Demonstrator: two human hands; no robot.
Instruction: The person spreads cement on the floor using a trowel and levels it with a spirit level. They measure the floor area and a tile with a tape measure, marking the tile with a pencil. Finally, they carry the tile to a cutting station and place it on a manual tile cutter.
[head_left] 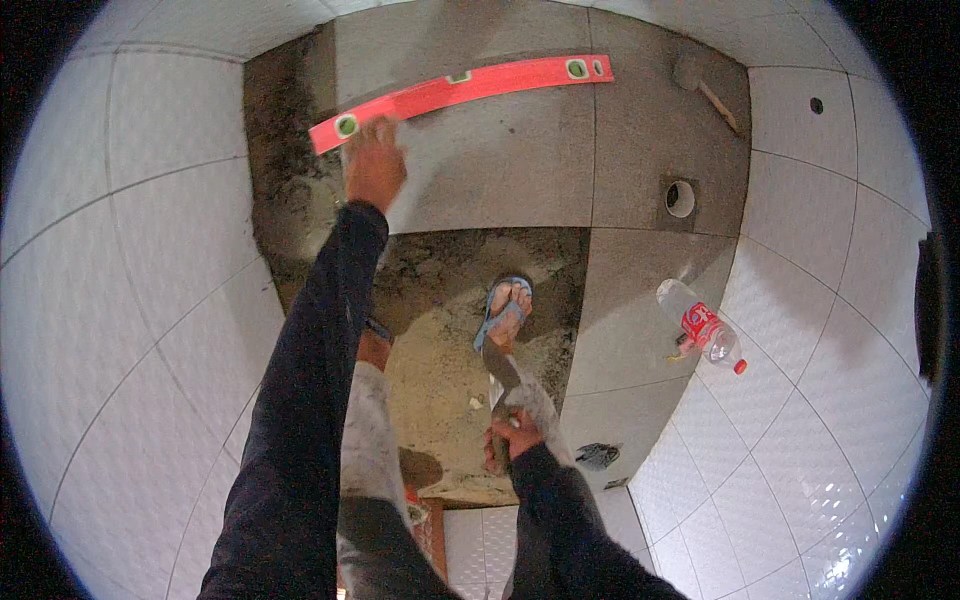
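Level [470,86], red, with green vials: lies across the large grey tile [490,165] at the far side; left end over a bare strip, right end past the tile joint.
Left hand [377,168]: reaches to the level near its left end, fingertips over the lower edge; whether they grip or only rest, cannot tell.
Right hand [518,433]: beside the right shin, fingers bent; whether they grasp anything, cannot tell.
Bare patch [440,300]: dark and sandy, nearer than the grey tile; the right foot, in a blue sandal [483,335], stands on it.
Mallet [712,101]: far right corner, lying.
Drain hole [680,199]: round, below the mallet.
Bottle [702,325]: clear, red cap, on its side by the right wall [800,300].
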